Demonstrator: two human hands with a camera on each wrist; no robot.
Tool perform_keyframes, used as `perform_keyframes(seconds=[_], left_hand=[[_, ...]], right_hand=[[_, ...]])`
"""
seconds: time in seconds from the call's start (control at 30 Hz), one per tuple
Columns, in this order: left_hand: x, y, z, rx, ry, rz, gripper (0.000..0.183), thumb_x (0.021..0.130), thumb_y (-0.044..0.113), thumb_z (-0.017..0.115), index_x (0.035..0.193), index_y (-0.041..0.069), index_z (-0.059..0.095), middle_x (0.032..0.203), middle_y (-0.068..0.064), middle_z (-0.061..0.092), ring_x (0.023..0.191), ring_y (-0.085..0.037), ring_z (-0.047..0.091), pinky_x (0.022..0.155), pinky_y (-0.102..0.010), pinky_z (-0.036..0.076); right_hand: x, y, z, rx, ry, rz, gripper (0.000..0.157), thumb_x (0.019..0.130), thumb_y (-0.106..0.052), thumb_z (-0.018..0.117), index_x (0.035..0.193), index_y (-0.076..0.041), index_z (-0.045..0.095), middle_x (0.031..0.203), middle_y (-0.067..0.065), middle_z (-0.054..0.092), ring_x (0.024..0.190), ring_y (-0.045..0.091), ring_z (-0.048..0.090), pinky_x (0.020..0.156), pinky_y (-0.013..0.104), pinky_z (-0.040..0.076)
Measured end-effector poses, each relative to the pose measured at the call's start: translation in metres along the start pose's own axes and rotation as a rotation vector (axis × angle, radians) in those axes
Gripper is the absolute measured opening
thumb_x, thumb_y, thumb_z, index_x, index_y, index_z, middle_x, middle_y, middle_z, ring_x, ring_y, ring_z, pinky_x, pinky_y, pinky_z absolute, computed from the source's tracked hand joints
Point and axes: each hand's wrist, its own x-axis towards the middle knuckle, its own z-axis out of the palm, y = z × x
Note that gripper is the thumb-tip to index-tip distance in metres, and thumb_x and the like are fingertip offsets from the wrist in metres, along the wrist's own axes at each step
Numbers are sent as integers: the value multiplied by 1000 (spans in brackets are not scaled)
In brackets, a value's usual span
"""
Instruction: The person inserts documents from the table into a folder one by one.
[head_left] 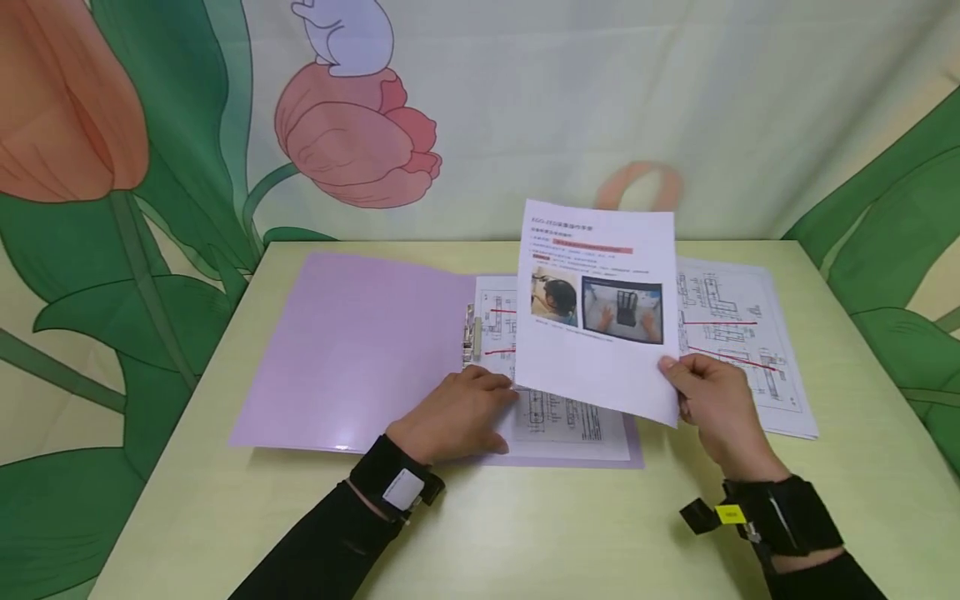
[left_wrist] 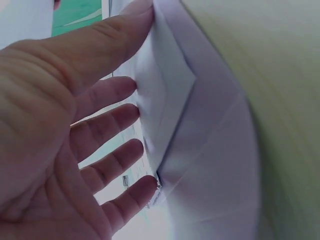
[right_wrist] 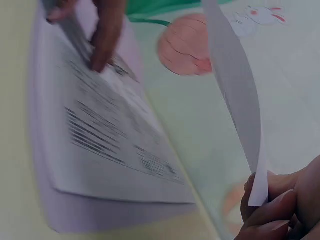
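Note:
My right hand (head_left: pixel 716 408) pinches the lower right corner of a printed sheet (head_left: pixel 592 358) between thumb and fingers. The sheet is raised over an open purple folder (head_left: pixel 367 350) and carries two photos and a red-highlighted line. In the right wrist view it shows nearly edge-on, curving up from the grip. My left hand (head_left: pixel 461 412) rests on the lower left of the papers (head_left: pixel 562 425) in the folder, beside the metal clip (head_left: pixel 472 333). Its fingertips (left_wrist: pixel 132 147) touch the papers' surface in the left wrist view, fingers spread and nearly straight.
Another stack of drawing sheets (head_left: pixel 787 392) with red lines lies right of the folder, partly hidden by the raised sheet. Everything lies on a pale yellow table (head_left: pixel 570 533). A flower-printed curtain (head_left: pixel 525 108) hangs behind it.

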Motion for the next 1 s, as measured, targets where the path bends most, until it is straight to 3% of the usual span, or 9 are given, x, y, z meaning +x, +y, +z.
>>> perform_keyframes(seconds=[0.13, 0.23, 0.43, 0.53, 0.8, 0.9, 1.0], left_hand=[[-6, 0, 5, -14, 38, -53, 77, 68, 47, 84, 136, 23, 55, 126, -6, 63, 115, -26, 50, 87, -43, 47], [-10, -1, 6, 18, 58, -86, 74, 68, 55, 81, 130, 20, 61, 121, -6, 64, 109, -26, 51, 83, -41, 48], [-17, -5, -3, 32, -7, -83, 65, 76, 46, 79, 127, 10, 62, 131, -6, 61, 118, -26, 51, 100, -39, 45], [-21, -7, -6, 35, -19, -91, 62, 77, 42, 80, 127, 11, 62, 132, -7, 60, 121, -27, 49, 101, -42, 43], [-20, -5, 2, 72, 104, -147, 71, 68, 54, 82, 117, 8, 59, 118, -6, 62, 101, -22, 56, 84, -38, 50], [-20, -5, 1, 71, 82, -145, 70, 67, 53, 83, 115, 8, 60, 115, -6, 62, 98, -22, 55, 82, -36, 51], [-20, -5, -2, 28, 31, -135, 66, 69, 49, 83, 115, 7, 61, 117, -6, 62, 102, -24, 54, 89, -37, 49]], right_hand=[[-7, 11, 22, -105, -47, -10, 44, 94, -38, 61, 100, 5, 64, 72, 6, 52, 59, 13, 45, 46, 25, 37], [-9, 17, 28, -237, -57, -47, 41, 95, -37, 61, 97, 3, 66, 70, 8, 54, 62, 18, 47, 48, 27, 37], [-5, 19, 26, -422, -64, -119, 34, 94, -32, 62, 89, 1, 68, 70, 10, 58, 63, 23, 49, 48, 30, 37], [-3, 18, 23, -440, -66, -117, 33, 94, -32, 63, 88, 0, 68, 72, 11, 59, 65, 24, 51, 49, 31, 39], [0, 13, 26, -425, -65, -112, 32, 93, -32, 64, 89, 0, 67, 76, 13, 61, 67, 25, 52, 50, 31, 40], [0, 11, 30, -420, -68, -114, 31, 93, -31, 63, 88, -1, 67, 75, 13, 60, 66, 25, 52, 50, 31, 40], [-1, 10, 33, -418, -74, -108, 30, 94, -31, 63, 89, -1, 67, 77, 14, 61, 68, 26, 53, 51, 31, 41]])
